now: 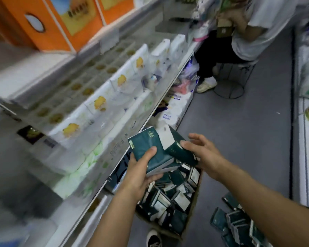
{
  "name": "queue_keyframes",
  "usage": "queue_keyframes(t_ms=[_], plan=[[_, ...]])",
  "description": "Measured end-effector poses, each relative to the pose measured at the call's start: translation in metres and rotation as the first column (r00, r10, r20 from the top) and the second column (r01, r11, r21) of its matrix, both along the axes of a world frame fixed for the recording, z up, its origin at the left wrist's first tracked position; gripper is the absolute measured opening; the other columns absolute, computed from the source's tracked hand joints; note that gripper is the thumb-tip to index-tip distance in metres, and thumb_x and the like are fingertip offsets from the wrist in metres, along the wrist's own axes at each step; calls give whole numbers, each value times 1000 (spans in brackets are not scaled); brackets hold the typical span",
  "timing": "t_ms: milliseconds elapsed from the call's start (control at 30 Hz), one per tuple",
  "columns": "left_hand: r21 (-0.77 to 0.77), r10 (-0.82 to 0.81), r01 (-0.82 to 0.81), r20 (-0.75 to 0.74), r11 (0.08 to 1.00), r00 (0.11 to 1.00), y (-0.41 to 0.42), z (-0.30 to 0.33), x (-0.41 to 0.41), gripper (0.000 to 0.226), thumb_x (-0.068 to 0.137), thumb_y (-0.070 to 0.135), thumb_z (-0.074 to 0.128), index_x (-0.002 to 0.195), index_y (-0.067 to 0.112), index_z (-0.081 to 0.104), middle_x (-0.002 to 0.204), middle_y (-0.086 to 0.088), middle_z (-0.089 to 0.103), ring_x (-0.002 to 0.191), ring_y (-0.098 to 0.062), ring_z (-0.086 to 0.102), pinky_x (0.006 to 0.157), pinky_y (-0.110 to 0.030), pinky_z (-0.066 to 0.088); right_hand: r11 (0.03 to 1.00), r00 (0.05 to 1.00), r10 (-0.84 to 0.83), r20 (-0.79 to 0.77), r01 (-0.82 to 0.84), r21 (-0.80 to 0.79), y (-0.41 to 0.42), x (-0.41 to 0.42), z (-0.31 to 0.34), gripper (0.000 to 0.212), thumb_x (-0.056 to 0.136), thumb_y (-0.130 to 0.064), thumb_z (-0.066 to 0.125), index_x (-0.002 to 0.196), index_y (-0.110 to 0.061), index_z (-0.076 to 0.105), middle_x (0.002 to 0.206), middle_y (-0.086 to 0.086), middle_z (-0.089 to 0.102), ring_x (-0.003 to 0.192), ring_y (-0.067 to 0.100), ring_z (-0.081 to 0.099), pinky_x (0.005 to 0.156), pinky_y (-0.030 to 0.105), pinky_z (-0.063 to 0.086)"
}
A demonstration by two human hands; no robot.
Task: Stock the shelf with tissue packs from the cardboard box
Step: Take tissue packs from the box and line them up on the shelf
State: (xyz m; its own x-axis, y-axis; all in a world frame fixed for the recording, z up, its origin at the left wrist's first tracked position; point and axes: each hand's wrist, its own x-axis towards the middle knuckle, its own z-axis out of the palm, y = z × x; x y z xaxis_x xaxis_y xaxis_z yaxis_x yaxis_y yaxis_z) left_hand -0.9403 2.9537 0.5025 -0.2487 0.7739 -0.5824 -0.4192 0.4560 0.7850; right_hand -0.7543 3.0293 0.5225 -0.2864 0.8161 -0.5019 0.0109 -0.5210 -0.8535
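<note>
Above the box [194, 204], which stands on the floor beside the shelf [125, 132], the left hand [141, 168] grips a small stack of green packs [146, 148]. The right hand [200, 150] has relaxed fingers that only touch a second pack [175, 148]. The packs look light, soft and a little slippery; it seems best to hold them by the long sides.

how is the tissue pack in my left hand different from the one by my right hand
The left hand grips the left pack with thumb on top; the right hand touches the right pack with straight fingers. The left pack shows its broad face, the right pack an edge and white end. Both are dark green.
</note>
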Motion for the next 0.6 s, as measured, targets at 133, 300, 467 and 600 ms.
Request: queue_keyframes(t_ms=[133,300,467,600], plan=[[76,34,-32,-26,997,999,-25,44,0,54,81,32,76,131,26,56,111,-5,76,96,-26,75,66,-38,62,984,985,124,-118,-138,-116,-11,3,47,72,66,-26,78,131,-19,48,115,4,64,93,20,69,79,42,59],[120,130,-117,-112,986,985,-52,87,-12,53,83,32,77,131,23,56,111,-7,75,92,-26,75,72,-41,63,998,980,69,-188,-67,15,-16,4,92,36,82,-7,70,115,-16,59,89,3,73,67,12,71,53,25,54],[172,167,-142,-144,975,975,-77,123,-18,52,85,33,76,132,24,55,113,-7,75,98,-29,74,79,-46,62,987,993,93,-69,-82,138,-22,-4,127,18,87,-22,69,104,-19,63,72,-5,70,55,3,64,46,20,46],[209,207,-166,-198,964,958,-101,146,-32,51,86,33,76,132,26,55,113,-2,74,95,-23,74,75,-43,63,969,986,149,-72,-132,208,-30,-15,146,36,81,-22,75,114,-15,65,99,6,74,82,18,70,73,35,57]])
